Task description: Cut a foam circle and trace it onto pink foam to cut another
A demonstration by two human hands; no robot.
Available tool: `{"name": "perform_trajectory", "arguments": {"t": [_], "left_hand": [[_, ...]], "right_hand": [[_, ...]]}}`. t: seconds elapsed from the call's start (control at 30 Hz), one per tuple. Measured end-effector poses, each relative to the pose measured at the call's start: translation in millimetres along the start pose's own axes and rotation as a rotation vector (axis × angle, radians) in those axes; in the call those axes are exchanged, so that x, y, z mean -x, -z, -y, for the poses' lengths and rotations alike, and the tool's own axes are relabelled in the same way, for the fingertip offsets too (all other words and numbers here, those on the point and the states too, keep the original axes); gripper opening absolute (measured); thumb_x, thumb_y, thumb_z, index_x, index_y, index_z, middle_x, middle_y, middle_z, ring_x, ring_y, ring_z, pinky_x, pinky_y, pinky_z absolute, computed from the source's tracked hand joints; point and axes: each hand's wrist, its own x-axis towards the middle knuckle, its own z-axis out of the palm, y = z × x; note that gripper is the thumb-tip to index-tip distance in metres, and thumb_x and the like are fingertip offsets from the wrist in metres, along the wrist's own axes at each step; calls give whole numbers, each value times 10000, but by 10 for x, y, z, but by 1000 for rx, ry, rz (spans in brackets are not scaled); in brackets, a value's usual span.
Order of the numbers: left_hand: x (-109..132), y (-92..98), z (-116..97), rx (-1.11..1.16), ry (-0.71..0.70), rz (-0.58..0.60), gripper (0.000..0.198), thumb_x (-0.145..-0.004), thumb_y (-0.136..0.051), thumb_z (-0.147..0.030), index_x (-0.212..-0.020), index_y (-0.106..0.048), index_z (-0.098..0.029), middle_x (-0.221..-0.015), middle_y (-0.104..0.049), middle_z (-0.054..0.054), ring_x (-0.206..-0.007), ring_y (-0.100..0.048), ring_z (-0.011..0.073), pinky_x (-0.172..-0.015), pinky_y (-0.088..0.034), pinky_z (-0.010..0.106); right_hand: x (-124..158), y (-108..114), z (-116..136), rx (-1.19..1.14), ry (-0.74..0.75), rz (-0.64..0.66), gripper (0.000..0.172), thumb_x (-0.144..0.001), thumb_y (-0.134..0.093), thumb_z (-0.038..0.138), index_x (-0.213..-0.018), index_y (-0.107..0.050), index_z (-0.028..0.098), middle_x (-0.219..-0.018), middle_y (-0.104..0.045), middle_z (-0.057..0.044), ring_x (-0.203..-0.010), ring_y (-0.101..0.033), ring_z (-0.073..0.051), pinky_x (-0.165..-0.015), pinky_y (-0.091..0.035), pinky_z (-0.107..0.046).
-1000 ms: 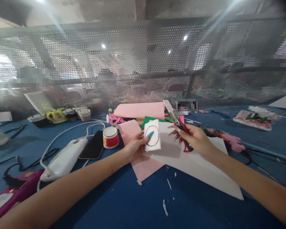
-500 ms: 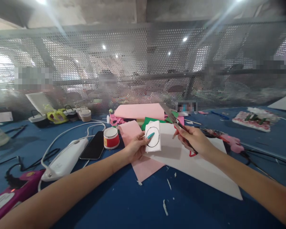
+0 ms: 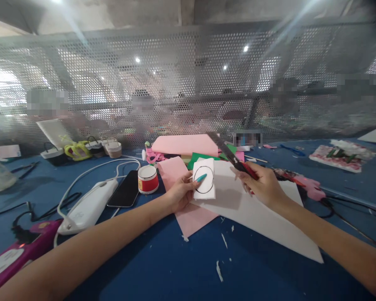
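Observation:
My left hand (image 3: 182, 192) pinches a small white rectangular piece (image 3: 209, 165), with the thumb on its front. A black oval outline is drawn on that face. My right hand (image 3: 263, 184) is closed around scissors (image 3: 221, 144) with red and black handles. Their long blades point up and to the left, above and apart from the white piece. Beneath both hands lie a large white sheet (image 3: 263, 217) and a pink sheet (image 3: 188, 223). Part of the scissors' handles is hidden by my right fingers.
A red and white tub (image 3: 148, 180), a black phone (image 3: 124, 190), a white power bank (image 3: 87, 205) and a magenta power strip (image 3: 25, 251) are at left. Behind lies a pink roll (image 3: 186, 145). A pink glue gun (image 3: 310, 188) is at right. White scraps (image 3: 219, 271) dot the blue table.
The scissors have turned a little in my right hand, and their blades look closer together. My left hand keeps hold of the white piece. The whole view has shifted slightly.

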Motion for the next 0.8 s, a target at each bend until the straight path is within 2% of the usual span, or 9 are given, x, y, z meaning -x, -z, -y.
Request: {"name": "perform_trajectory", "arguments": {"t": [0.1, 0.23, 0.37, 0.57, 0.8], "left_hand": [[-1, -2, -4, 6, 3, 0, 348, -707, -658, 11, -1014, -585, -137, -780, -705, 47, -644, -683, 133, -600, -554, 204], [-8, 15, -1, -1, 7, 24, 336, -698, -669, 11, -989, -591, -139, -732, -700, 32, -625, -682, 130, -591, -554, 198], [-8, 37, 6, 1, -3, 76, 325, -700, -687, -8, -983, -600, -142, -697, -691, 22, -614, -676, 122, -601, -554, 195], [8, 53, 1, 4, 29, 116, 244, -653, -749, -45, -836, -614, -134, -652, -681, 11, -582, -663, 112, -583, -540, 178], [38, 33, 10, -44, 38, 158, 367, -608, -791, -72, -926, -624, -146, -677, -680, 11, -595, -669, 134, -584, -550, 216]], "right_hand": [[18, 5, -7, 303, 260, -4, 277, -824, -596, 464, -762, -514, 207, -601, -544, 17, -526, -498, -123, -542, -409, -266], [44, -14, -33, 504, 411, 143, 171, -894, -494, 370, -856, -491, 203, -761, -575, -35, -662, -537, -162, -597, -425, -288], [73, -40, -69, 568, 430, 189, 153, -923, -411, 329, -966, -473, 196, -868, -589, -84, -774, -565, -211, -652, -451, -332], [94, -70, -80, 587, 418, 218, 200, -934, -357, 378, -920, -452, 202, -812, -579, -84, -725, -559, -220, -617, -447, -337], [105, -97, -61, 660, 459, 157, 146, -937, -356, 330, -896, -431, 212, -798, -588, -92, -708, -553, -217, -594, -423, -319]]}}
